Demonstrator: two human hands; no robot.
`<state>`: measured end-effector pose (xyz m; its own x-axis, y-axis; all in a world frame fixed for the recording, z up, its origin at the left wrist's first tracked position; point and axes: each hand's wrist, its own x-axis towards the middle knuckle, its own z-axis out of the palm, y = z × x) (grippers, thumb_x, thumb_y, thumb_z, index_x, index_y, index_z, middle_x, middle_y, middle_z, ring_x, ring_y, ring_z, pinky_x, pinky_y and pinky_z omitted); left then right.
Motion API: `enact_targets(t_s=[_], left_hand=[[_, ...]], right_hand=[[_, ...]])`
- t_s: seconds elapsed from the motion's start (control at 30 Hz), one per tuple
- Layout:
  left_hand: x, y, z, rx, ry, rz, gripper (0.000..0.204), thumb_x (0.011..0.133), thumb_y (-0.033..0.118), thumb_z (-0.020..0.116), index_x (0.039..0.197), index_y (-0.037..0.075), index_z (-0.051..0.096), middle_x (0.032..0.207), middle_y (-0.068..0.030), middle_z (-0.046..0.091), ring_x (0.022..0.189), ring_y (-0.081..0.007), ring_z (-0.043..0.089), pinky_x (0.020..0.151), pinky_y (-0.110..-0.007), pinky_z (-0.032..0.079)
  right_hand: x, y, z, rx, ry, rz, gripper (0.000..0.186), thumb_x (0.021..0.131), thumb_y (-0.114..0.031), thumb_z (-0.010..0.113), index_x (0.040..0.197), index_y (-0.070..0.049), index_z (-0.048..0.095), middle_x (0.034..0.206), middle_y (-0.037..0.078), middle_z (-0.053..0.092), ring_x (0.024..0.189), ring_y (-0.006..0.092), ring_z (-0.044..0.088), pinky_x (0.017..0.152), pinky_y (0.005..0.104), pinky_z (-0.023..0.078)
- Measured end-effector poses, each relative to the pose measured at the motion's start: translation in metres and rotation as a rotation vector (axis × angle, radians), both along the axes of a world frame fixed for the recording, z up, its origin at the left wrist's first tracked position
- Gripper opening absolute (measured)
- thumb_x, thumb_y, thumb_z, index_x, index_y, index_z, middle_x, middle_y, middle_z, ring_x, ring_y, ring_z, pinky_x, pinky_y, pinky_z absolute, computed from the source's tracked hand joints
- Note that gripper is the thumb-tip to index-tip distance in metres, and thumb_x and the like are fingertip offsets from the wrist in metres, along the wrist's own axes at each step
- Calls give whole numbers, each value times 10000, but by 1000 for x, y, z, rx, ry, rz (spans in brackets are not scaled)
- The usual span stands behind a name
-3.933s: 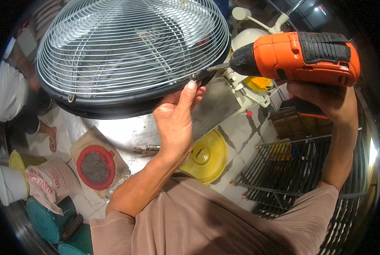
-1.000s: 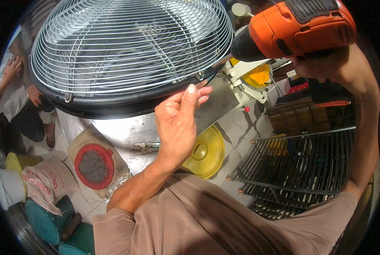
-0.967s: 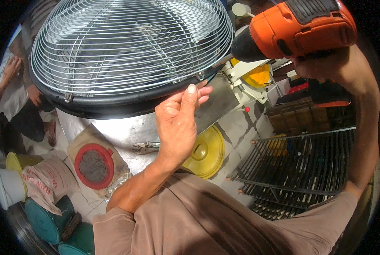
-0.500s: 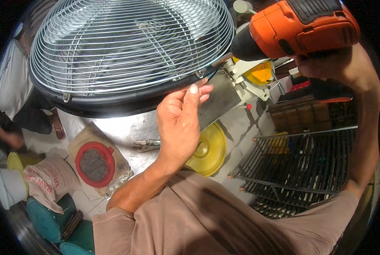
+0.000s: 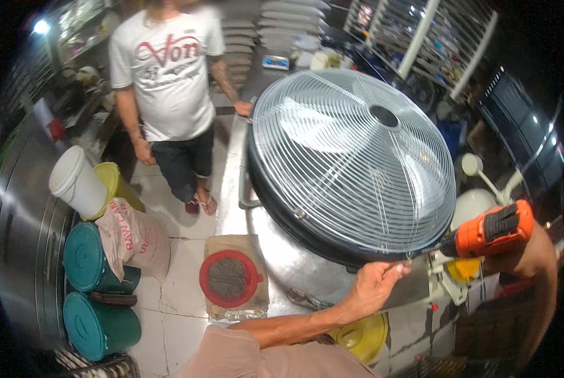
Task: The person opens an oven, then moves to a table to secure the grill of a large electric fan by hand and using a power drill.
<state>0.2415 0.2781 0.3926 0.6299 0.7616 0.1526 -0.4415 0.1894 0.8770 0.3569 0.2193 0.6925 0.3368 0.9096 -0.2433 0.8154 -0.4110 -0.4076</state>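
A large round fan with a silver wire guard (image 5: 351, 148) and a black rim lies face up on a steel table (image 5: 276, 261). My left hand (image 5: 373, 286) pinches the guard's lower rim with its fingertips. My right hand (image 5: 524, 255) grips an orange and black power drill (image 5: 490, 230), whose tip meets the rim just right of my left fingers. Most of my right hand is hidden behind the drill.
Another person in a white shirt (image 5: 168, 69) stands at the table's far end, one hand on it. On the floor at left are a white bucket (image 5: 77, 183), two teal bins (image 5: 96, 283), a sack (image 5: 134, 236) and a red-rimmed bowl (image 5: 230, 278). A yellow lid (image 5: 361, 334) lies below.
The view has swung left and pulled back, so the whole fan and the standing person now show. The drill has come down to the fan's lower right rim, beside my left fingers.
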Motion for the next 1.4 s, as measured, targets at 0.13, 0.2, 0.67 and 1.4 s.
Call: enact_targets(t_s=[0.13, 0.2, 0.67, 1.4], left_hand=[[6, 3, -5, -31, 132, 22, 547, 982, 458, 486, 886, -27, 721, 649, -57, 611, 662, -90, 536, 622, -276, 452], [9, 11, -52, -87, 208, 99, 552, 977, 469, 496, 894, -26, 726, 638, -35, 608, 624, -80, 503, 581, -270, 424], [-59, 34, 12, -127, 33, -65, 526, 1000, 397, 484, 1046, -90, 675, 998, -159, 708, 924, -184, 671, 866, -304, 522], [-68, 36, 16, -213, 75, -157, 537, 994, 417, 484, 1105, -87, 632, 1095, -177, 673, 939, -198, 671, 893, -311, 525]], right_hand=[[13, -3, -2, 62, 79, 44, 569, 512, 33, 787, 1054, -36, 627, 914, 19, 666, 827, 136, 629, 790, 299, 507], [10, 0, -19, 82, 214, -14, 631, 451, 36, 811, 1053, -33, 636, 953, 35, 668, 890, 176, 639, 870, 329, 498], [130, -171, -171, 900, 390, -689, 259, 803, -210, 725, 997, -58, 647, 670, -26, 555, 556, 65, 507, 485, 200, 331], [113, -86, -394, 454, -376, -417, 580, 733, -7, 708, 1292, -30, 559, 1173, 220, 626, 1063, 375, 606, 877, 419, 478]])
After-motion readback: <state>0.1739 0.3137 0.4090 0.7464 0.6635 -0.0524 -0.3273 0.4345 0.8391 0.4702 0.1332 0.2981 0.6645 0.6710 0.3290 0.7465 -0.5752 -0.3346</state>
